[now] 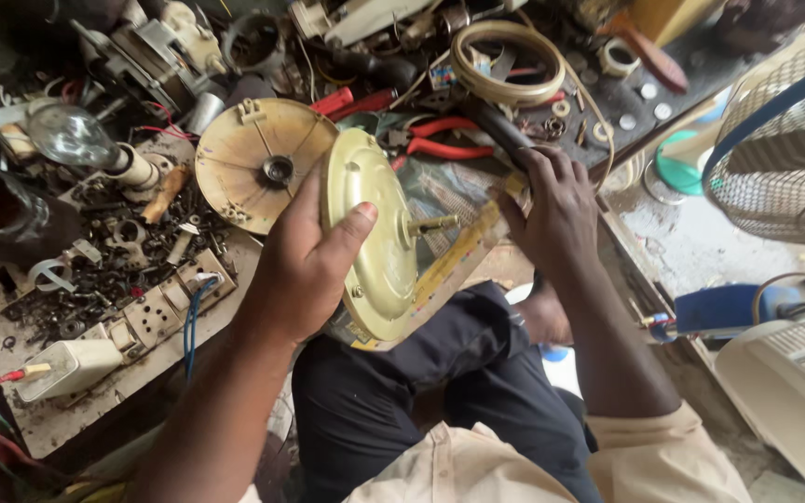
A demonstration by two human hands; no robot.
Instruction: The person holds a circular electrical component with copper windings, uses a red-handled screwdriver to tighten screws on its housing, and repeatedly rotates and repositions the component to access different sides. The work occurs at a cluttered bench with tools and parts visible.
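Observation:
My left hand (307,256) grips a round brass-coloured motor housing (375,233) on edge over my lap, thumb across its face; a short threaded shaft (432,224) sticks out toward the right. My right hand (552,210) is closed around the black handle of a tool (496,130) at the bench edge; the tool's working end is hidden. A second round cover, dull yellow with ribs (258,163), lies flat on the bench just left of the housing. A printed board or book (463,247) lies under the housing.
The bench (58,414) is crowded: red-handled pliers (440,140), a glass bulb (72,135), loose screws and small parts (123,251), a socket strip (165,307), a coiled ring (505,61). A wire fan guard (784,140) and a cream casing (794,382) stand at right.

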